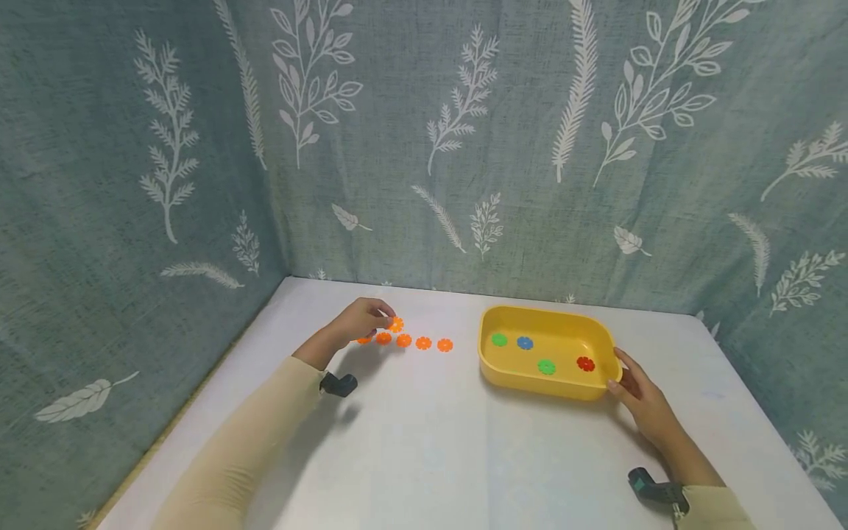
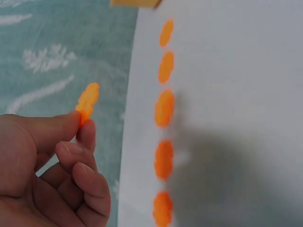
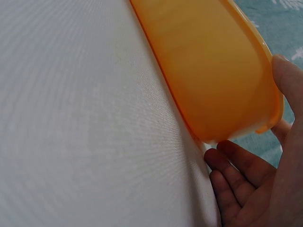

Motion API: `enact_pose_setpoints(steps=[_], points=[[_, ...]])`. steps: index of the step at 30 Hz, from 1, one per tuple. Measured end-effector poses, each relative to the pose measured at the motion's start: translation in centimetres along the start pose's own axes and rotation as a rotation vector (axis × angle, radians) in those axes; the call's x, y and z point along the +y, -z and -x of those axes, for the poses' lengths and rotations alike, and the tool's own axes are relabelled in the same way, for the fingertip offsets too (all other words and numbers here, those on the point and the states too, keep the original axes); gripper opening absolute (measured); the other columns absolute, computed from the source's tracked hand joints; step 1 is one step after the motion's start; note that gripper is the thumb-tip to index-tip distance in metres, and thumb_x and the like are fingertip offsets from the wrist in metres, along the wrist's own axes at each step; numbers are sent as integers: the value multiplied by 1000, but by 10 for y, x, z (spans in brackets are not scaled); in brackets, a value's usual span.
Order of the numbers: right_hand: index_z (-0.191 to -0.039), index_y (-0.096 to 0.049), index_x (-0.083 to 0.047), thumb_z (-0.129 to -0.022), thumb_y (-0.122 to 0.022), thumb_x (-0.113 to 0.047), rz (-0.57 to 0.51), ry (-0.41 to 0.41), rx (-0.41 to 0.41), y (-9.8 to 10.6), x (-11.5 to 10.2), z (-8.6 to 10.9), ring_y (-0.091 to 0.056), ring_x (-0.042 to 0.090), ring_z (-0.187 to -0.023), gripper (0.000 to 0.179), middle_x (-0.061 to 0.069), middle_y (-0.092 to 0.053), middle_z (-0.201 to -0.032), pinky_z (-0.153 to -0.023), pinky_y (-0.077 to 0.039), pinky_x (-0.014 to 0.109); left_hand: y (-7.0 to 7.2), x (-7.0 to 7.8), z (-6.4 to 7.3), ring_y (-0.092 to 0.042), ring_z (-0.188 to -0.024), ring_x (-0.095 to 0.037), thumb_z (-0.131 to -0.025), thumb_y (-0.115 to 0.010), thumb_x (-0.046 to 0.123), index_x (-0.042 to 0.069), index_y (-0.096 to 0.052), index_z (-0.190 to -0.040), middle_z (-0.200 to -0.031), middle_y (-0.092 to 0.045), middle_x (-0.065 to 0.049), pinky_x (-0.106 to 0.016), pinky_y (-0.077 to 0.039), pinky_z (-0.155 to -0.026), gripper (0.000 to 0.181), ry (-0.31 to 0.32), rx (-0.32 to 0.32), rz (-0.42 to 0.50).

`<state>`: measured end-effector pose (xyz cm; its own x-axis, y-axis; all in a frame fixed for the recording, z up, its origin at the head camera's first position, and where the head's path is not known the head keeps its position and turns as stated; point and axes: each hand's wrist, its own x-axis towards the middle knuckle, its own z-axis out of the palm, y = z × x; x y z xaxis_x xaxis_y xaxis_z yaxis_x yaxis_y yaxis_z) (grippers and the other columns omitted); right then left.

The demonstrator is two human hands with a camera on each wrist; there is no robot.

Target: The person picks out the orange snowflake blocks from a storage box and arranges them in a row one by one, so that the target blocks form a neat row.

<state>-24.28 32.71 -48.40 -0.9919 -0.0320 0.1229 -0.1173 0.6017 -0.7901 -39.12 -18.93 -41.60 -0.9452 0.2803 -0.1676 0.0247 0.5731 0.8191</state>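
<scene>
My left hand (image 1: 361,322) pinches an orange flower-shaped disc (image 1: 396,324) between thumb and fingertip, raised off the table. In the left wrist view that disc (image 2: 88,101) is seen nearly edge-on. Just below the hand, several matching orange discs (image 1: 423,343) lie in a row on the white table. My right hand (image 1: 642,401) grips the right end of a yellow tub (image 1: 530,377), thumb at its rim. Inside the tub lie two green discs (image 1: 546,366), a blue disc (image 1: 525,343) and a red disc (image 1: 586,364).
The white table (image 1: 424,456) runs back to a green-grey curtain (image 1: 397,206) with white leaf prints. Another curtain side (image 1: 99,294) borders the table on the left.
</scene>
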Motion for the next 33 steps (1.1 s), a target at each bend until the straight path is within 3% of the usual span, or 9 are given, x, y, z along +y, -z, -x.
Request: enact_pose_setpoints(steps=[10,14,20,27,33], points=[[-157,-12,-15,-101,-52,-37,-7,-6,-2,-2,1,-2,-35,52,-130,73,33,-28,-149,-95,-37,59,41,-25,10,-46,-61,-20,-94,-64,13,9,-65,-115,-101,-60,-13,-35,-42,-61,22,98,97,-33],[-157,-12,-15,-101,-51,-38,-1,-5,1,0,2,-2,-34,53,-130,72,32,-26,-150,-95,-36,60,54,-33,11,-48,-63,-20,-95,-63,15,8,-64,-118,-106,-59,-14,-36,-45,-64,25,138,106,-62],[-157,-12,-14,-101,-51,-37,8,4,4,1,2,-2,-35,54,-129,72,34,-29,-148,-94,-37,60,67,-48,12,-52,-70,-21,-95,-63,15,4,-65,-118,-108,-60,-15,-35,-47,-66,25,144,125,-99],[-157,-12,-14,-101,-51,-38,10,-8,5,0,1,-1,-34,54,-130,73,34,-28,-149,-94,-37,60,80,-68,17,-42,-55,-16,-95,-63,13,1,-64,-119,-93,-60,-12,-30,-40,-55,27,156,150,-103],[-157,-11,-13,-101,-52,-39,10,-19,6,-1,0,-2,-34,54,-130,74,34,-28,-148,-95,-36,60,87,-82,22,-48,-69,-20,-95,-61,14,0,-65,-117,-100,-60,-13,-29,-43,-60,26,202,201,-168]])
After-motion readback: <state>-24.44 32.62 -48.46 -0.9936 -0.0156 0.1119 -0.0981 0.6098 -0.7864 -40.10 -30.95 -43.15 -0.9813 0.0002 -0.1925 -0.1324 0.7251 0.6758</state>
